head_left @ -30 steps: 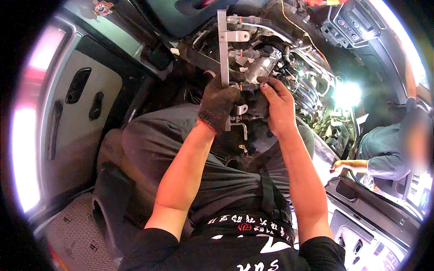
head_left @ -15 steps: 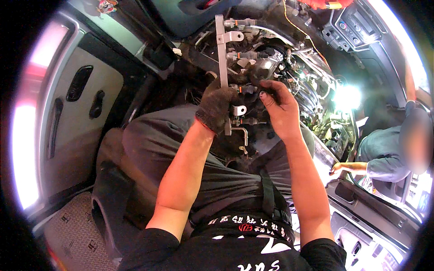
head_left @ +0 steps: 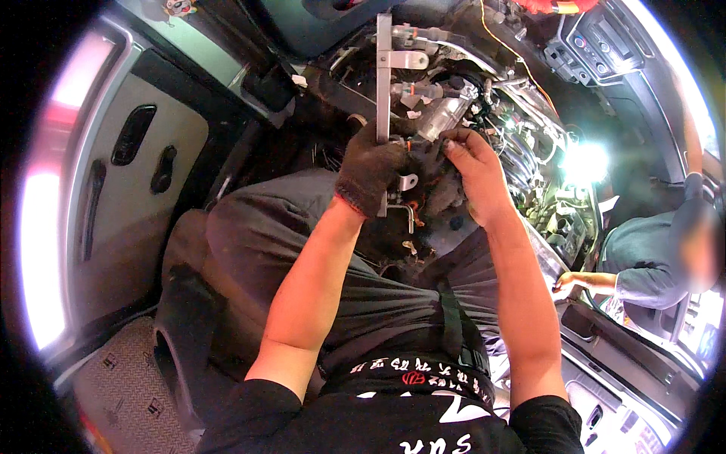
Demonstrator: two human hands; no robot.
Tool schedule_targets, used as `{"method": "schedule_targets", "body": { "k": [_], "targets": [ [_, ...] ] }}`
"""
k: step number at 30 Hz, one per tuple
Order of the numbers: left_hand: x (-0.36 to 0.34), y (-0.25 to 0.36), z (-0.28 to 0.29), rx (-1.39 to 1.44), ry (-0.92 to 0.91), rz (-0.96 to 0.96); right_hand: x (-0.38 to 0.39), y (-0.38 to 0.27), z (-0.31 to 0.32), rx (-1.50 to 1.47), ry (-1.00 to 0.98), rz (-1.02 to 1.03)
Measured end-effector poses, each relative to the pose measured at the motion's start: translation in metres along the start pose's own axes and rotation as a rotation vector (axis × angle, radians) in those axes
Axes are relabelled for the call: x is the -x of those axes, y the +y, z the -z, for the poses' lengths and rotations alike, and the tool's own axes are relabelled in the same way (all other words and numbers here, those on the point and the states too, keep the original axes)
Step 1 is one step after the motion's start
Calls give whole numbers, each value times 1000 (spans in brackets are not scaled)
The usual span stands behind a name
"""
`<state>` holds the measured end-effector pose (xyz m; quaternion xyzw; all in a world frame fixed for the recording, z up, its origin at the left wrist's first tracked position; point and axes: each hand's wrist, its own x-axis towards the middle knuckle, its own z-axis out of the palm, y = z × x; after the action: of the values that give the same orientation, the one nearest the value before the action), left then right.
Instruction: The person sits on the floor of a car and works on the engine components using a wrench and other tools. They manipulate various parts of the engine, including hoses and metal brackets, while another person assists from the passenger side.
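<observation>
My left hand (head_left: 370,170), in a dark knit glove, is closed around the lower part of a grey metal fuel rail (head_left: 383,83). The rail stands lengthwise in front of me, with several fuel injectors (head_left: 416,90) sticking out to its right and a mounting tab (head_left: 408,60) near its upper end. My right hand (head_left: 476,170) is bare and pinches thumb against fingers at the tip of the injector beside the glove. Whatever lies between those fingertips is too small and dark to make out. A short bent pipe (head_left: 411,219) hangs at the rail's lower end.
Behind the rail lies an exposed engine (head_left: 522,144) with hoses and wiring. A bright work lamp (head_left: 586,163) shines at its right. A door panel (head_left: 144,166) closes off the left; a dashboard panel (head_left: 597,49) sits upper right. Another person (head_left: 643,250) leans in at the right.
The rail and my gloved left hand have shifted slightly right and away from me. My right hand has moved a little right, its fingers drawn closer together at the injector's tip.
</observation>
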<state>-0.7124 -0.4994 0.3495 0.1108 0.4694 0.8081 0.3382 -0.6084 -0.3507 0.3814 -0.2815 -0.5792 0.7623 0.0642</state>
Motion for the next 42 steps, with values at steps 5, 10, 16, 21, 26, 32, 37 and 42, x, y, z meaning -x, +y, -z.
{"method": "schedule_targets", "body": {
  "k": [5,10,16,21,26,32,37,42],
  "targets": [
    [4,3,-1,63,33,36,-1,5,14,417,-72,284],
    [5,5,1,55,-24,18,-1,8,8,50,-27,206],
    [8,9,9,21,-41,31,2,1,34,-226,166,111],
    [7,11,9,91,-52,49,14,-2,24,-199,58,166],
    [12,12,5,113,-43,62,4,1,2,341,-1,340],
    [8,10,4,100,-31,27,-5,8,-10,-16,157,136],
    [12,19,-2,107,-6,28,-4,-4,16,-268,288,161],
    [9,11,5,-99,-51,35,10,-54,12,37,73,479]
  ]
}}
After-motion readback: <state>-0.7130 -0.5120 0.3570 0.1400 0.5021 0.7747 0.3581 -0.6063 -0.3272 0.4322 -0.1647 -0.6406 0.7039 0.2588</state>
